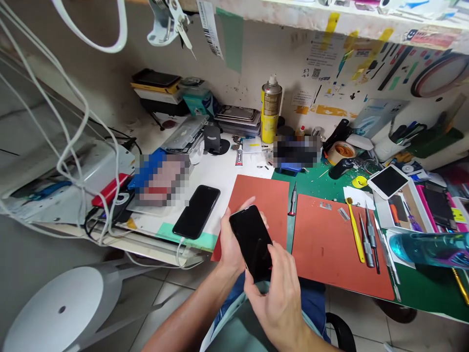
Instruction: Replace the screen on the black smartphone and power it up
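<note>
A black smartphone with a dark screen is held above the front edge of the bench. My left hand wraps around its left side from behind, fingertips showing past the far edge. At the phone's lower right corner, my right hand has its thumb and bent fingers closed on the edge. A second black phone lies to the left on the white bench top, with a white charging cable at its lower end. Beneath and beyond my hands is a reddish-brown mat.
Another reddish mat on the right carries a yellow brush and tweezers. A screwdriver lies between the mats. A blue bottle rests at far right. A yellow spray can stands behind. White cables hang at left.
</note>
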Demonstrator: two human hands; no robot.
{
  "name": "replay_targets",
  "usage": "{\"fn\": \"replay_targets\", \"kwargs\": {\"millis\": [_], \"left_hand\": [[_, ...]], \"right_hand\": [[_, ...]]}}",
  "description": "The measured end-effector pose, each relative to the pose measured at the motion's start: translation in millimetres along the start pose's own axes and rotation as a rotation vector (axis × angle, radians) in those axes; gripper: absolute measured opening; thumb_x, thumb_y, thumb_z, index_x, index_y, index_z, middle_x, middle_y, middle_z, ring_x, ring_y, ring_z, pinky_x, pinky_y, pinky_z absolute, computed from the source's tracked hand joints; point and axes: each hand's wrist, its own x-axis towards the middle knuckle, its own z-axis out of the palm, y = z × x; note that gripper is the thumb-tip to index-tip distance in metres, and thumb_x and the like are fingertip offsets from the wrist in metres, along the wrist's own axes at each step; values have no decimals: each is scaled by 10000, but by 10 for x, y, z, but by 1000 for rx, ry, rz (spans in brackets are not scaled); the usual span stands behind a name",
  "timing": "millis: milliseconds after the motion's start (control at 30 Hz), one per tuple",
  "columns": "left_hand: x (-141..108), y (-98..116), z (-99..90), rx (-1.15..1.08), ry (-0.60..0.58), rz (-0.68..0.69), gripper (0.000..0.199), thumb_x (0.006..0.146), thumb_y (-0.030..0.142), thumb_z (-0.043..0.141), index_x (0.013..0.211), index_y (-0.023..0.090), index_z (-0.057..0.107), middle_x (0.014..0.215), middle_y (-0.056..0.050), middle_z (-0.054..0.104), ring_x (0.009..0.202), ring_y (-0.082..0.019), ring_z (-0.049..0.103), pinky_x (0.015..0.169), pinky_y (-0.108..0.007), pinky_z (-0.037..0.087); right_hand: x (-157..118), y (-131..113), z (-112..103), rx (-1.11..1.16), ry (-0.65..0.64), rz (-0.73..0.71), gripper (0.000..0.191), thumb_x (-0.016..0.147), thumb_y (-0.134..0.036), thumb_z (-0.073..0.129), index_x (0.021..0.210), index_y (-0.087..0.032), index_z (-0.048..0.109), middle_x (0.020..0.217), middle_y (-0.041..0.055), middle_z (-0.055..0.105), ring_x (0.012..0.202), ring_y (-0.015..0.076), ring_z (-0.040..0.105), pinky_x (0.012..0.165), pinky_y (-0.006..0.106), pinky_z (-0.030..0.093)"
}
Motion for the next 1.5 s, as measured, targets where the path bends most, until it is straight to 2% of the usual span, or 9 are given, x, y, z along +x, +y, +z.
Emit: {"fn": "replay_targets", "kwargs": {"millis": [667,1500], "left_hand": [[-17,18,22,43,6,-27,609,1035,672,457,1402,226,651,852,-76,697,731,-225,654,641,-321,566],[-29,14,39,57,0,-25,614,1045,668,452,1414,223,659,846,-68,696,737,-219,661,649,-313,580]], "right_hand": [[-15,-11,-26,3,-21,9,588,1004,-301,712,1505,-56,526,1358,254,676,1258,373,663,1001,580,663],[-6,-14,-31,-3,-10,20,575,997,-295,711,1496,-74,530,1335,251,693,1229,365,692,981,564,674]]}}
